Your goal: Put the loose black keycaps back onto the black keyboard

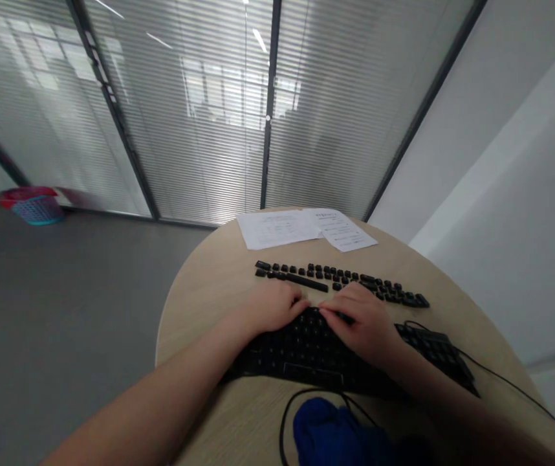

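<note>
A black keyboard (314,353) lies on the round table close to me, with part of its key area lacking keycaps. My left hand (276,305) rests at its far edge, fingers curled in and the thumb pointing toward the middle. Beside it, my right hand (359,318) has thumb and forefinger pinched together over the keyboard's upper rows; anything between them is too small or hidden to make out. Just beyond both hands, loose black keycaps (345,273) lie in rows on the tabletop, among them a long space bar (306,282).
Two printed sheets (282,230) lie at the far side of the wooden table (200,285). A blue cloth (328,430) and a black cable (284,421) are at the near edge. Another cable (505,375) runs off right. A red and blue basket (39,208) stands by the glass partition.
</note>
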Demonstrator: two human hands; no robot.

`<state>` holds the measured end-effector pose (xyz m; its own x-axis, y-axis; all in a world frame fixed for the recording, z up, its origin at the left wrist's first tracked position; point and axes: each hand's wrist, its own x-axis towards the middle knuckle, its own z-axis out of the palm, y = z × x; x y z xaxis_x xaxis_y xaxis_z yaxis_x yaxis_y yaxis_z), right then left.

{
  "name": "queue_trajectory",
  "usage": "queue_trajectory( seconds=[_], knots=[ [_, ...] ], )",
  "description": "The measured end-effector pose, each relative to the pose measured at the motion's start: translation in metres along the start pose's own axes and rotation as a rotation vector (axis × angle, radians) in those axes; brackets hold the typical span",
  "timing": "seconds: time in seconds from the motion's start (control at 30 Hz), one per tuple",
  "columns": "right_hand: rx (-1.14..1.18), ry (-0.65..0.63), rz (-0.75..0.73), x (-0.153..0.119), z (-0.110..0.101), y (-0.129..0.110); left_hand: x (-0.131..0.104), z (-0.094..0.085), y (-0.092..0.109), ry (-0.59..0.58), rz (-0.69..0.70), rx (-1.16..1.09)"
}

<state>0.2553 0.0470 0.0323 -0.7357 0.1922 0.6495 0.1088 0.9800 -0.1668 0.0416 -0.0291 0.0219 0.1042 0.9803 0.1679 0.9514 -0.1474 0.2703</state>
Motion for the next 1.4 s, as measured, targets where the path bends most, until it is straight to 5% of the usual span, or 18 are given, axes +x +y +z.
queue_trajectory(
  seconds=[0.17, 0.4, 0.63, 1.4],
  knots=[
    [-0.086, -0.275, 0.265, 0.039, -0.006, 0.058, -0.001, 0.000, -0.004, 0.003, 0.002, -0.057],
    [-0.111, -0.411, 0.524, 0.091, 0.032, 0.111, -0.002, -0.006, -0.003, -0.029, -0.035, -0.119],
    [-0.064, -0.566, 0.625, 0.098, 0.050, 0.121, -0.001, -0.004, -0.005, -0.041, -0.040, -0.157],
    [-0.086, -0.524, 0.564, 0.108, 0.076, 0.129, -0.001, -0.005, -0.004, -0.044, -0.021, -0.161]
  ],
)
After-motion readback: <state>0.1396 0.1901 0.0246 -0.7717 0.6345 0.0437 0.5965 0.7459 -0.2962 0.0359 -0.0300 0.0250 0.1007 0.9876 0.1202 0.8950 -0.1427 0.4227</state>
